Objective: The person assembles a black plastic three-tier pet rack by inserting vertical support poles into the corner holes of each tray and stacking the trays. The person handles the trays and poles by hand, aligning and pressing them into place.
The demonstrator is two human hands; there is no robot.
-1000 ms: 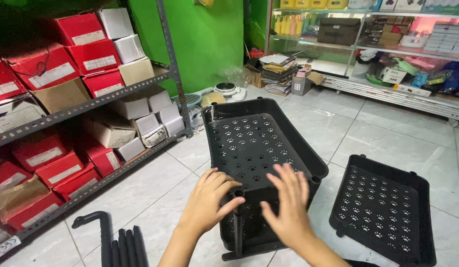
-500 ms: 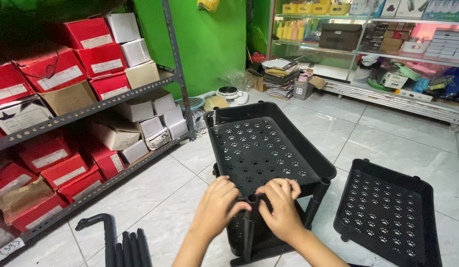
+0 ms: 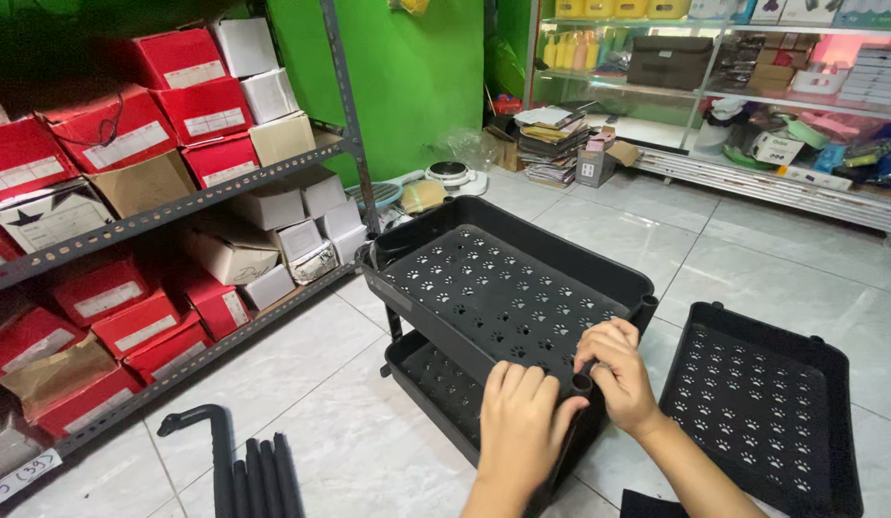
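A black plastic cart with perforated trays stands on the tiled floor; its upper tray (image 3: pixel 503 288) sits over a lower tray (image 3: pixel 436 379). My left hand (image 3: pixel 520 422) is cupped over the near corner of the upper tray. My right hand (image 3: pixel 618 369) pinches the round corner socket (image 3: pixel 583 382) at that same corner, fingers closed on it. A third loose black perforated tray (image 3: pixel 752 412) lies flat on the floor to the right of my right hand.
Several black tubes and a curved handle (image 3: pixel 236 465) lie on the floor at lower left. A metal rack (image 3: pixel 158 219) with red and white boxes fills the left side. Shelves of goods (image 3: pixel 752 105) line the far right wall; stacked papers and small items sit by the green wall.
Both hands have come together from the tray's top surface onto its near corner. The view has shifted slightly closer, and the right hand now pinches the corner socket.
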